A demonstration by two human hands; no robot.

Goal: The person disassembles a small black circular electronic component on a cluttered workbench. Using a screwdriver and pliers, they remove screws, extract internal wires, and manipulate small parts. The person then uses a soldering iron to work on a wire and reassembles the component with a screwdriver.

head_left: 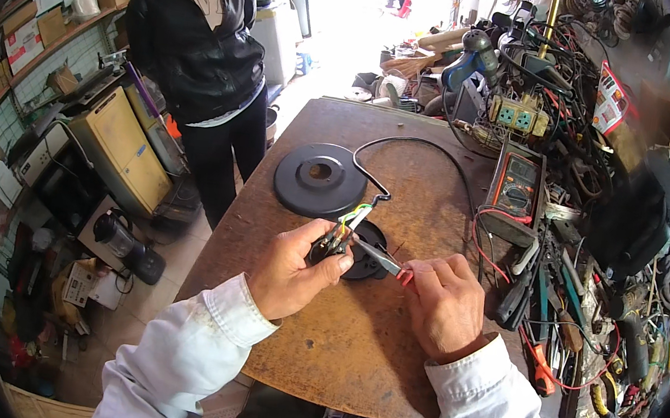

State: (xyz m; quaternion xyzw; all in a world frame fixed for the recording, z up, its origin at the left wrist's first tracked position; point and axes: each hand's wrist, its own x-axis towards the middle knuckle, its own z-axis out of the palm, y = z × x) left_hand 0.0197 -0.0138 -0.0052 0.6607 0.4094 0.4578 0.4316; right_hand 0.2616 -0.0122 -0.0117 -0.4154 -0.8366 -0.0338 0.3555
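My left hand (298, 267) grips a small dark part (330, 244) with green-yellow and other wires (355, 213) coming out of it, joined to a black cable (433, 141). My right hand (445, 304) is closed on red-handled scissors (383, 258), their metal blades pointing left and reaching the part in my left hand. Just beneath them lies a round black base (364, 270), partly hidden by my hands and the tool. Behind it, a larger black disc with a central hole (297, 179) rests on the worn wooden table (308, 349).
A person (202, 65) in a black jacket stands beyond the table's left edge. Along the right side lie a multimeter (513, 190), pliers (545, 287), a power socket block (515, 114) and tangled cables. Shelves, a cream cabinet (119, 143) and a blender (127, 245) stand on the left.
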